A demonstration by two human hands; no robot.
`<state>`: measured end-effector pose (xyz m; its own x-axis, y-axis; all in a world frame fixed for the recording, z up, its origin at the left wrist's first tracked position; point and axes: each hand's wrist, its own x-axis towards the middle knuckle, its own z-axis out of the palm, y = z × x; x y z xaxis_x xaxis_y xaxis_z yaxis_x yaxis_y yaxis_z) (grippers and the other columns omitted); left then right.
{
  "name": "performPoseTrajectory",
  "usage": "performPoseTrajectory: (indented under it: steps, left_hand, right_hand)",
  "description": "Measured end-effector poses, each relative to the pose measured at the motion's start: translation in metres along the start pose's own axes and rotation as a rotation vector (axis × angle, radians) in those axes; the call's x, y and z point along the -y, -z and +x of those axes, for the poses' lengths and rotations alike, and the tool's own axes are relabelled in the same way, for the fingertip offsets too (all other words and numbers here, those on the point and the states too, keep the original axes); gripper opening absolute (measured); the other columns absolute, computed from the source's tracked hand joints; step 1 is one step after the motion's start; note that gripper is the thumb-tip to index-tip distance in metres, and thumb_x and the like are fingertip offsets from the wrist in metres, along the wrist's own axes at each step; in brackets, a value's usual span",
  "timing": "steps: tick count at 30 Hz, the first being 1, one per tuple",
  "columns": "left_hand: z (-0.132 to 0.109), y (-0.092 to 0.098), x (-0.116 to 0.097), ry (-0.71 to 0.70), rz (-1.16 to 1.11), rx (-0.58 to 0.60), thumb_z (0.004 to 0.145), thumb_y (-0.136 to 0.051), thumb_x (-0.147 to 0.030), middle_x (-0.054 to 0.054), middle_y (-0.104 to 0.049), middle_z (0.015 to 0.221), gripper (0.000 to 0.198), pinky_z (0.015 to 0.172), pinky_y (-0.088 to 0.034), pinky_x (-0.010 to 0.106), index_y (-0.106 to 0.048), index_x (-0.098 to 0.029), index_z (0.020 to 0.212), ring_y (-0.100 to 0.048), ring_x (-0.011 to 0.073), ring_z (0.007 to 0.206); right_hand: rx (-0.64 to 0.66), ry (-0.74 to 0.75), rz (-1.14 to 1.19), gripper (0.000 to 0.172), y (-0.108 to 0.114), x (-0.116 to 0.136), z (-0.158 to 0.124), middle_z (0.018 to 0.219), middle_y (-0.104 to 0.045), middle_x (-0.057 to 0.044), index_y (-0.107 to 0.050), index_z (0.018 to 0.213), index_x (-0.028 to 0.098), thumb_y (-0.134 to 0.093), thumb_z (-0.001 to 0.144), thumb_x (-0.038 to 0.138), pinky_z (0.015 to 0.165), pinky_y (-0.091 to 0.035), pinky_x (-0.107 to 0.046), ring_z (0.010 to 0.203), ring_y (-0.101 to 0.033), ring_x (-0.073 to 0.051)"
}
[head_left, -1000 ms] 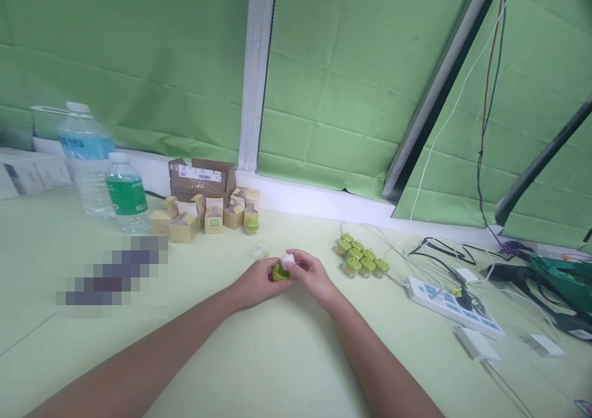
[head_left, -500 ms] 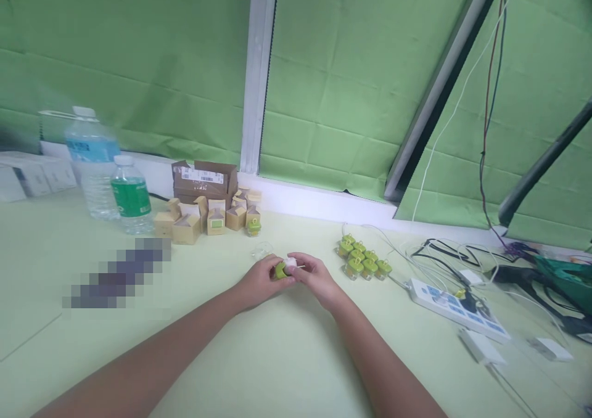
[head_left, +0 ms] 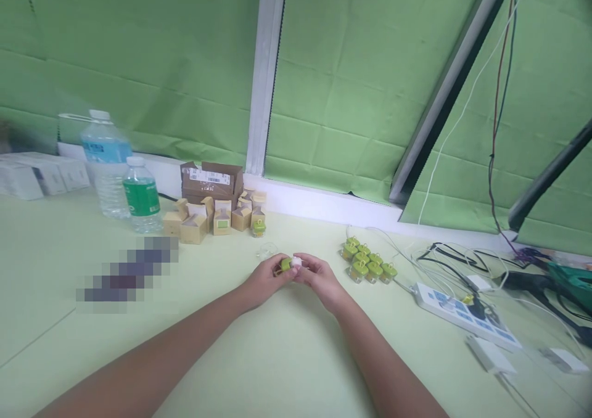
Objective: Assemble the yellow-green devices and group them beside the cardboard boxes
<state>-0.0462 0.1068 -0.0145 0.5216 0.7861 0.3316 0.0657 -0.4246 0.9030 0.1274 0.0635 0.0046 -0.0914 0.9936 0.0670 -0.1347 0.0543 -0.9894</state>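
Note:
Both hands meet over the middle of the pale table [head_left: 277,368]. My left hand [head_left: 263,279] pinches a small green cap-like piece [head_left: 285,264]. My right hand [head_left: 319,277] pinches a small white piece [head_left: 296,261] pressed against the green one. To the right of my hands sits a cluster of several small green-lidded jars [head_left: 367,265]. A clear small jar [head_left: 267,250] lies just beyond my left hand.
Several small tan cartons [head_left: 210,217] and a brown cardboard box [head_left: 211,180] stand at the back. Two water bottles [head_left: 121,177] stand at left, white boxes [head_left: 41,174] beyond them. A white power strip [head_left: 467,316] with cables and adapters lies at right, by a green tool [head_left: 571,282].
The green and white pieces have been turned and pushed closer together between my fingers. The view has shifted slightly, so everything sits a little further right.

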Motion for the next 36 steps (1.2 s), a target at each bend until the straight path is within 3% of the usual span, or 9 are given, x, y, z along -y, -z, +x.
performPoseTrajectory:
  steps: [10, 21, 28, 36]
  left_hand:
    - [0.002, 0.001, 0.0, 0.087, -0.11, 0.004, 0.087, -0.06, -0.058, -0.004, -0.044, 0.07, 0.043, 0.05, -0.035, 0.022, -0.06, -0.017, 0.1, -0.044, 0.0098, 0.058]
    - [0.006, 0.003, 0.012, 0.116, -0.206, -0.024, 0.086, -0.063, -0.056, -0.003, -0.052, 0.072, 0.042, 0.052, -0.041, 0.022, -0.061, -0.017, 0.104, -0.05, 0.0103, 0.059]
    - [0.007, 0.004, 0.014, 0.102, -0.252, -0.008, 0.087, -0.063, -0.055, 0.002, -0.06, 0.084, 0.041, 0.059, -0.049, 0.025, -0.062, -0.017, 0.103, -0.058, 0.0154, 0.075]
    - [0.007, 0.005, 0.015, 0.139, -0.263, -0.049, 0.083, -0.068, -0.055, 0.0, -0.057, 0.077, 0.045, 0.057, -0.047, 0.024, -0.064, -0.018, 0.107, -0.056, 0.0139, 0.068]
  right_hand:
    - [-0.028, -0.018, 0.074, 0.058, -0.003, 0.0, 0.001, 0.105, -0.071, -0.008, -0.069, 0.111, 0.017, -0.086, 0.063, 0.046, 0.089, -0.055, -0.037, 0.092, -0.067, -0.02]
    - [-0.095, 0.04, 0.112, 0.052, -0.008, -0.003, 0.002, 0.099, -0.071, -0.007, -0.067, 0.105, 0.019, -0.085, 0.065, 0.046, 0.085, -0.055, -0.036, 0.088, -0.068, -0.019]
    - [-0.1, 0.058, 0.116, 0.052, -0.008, -0.006, 0.004, 0.098, -0.072, -0.006, -0.063, 0.103, 0.019, -0.085, 0.065, 0.048, 0.085, -0.056, -0.038, 0.079, -0.07, -0.018]
    - [-0.078, 0.041, 0.1, 0.053, -0.007, -0.006, 0.003, 0.099, -0.074, -0.007, -0.064, 0.103, 0.019, -0.086, 0.064, 0.046, 0.084, -0.056, -0.036, 0.083, -0.07, -0.018]
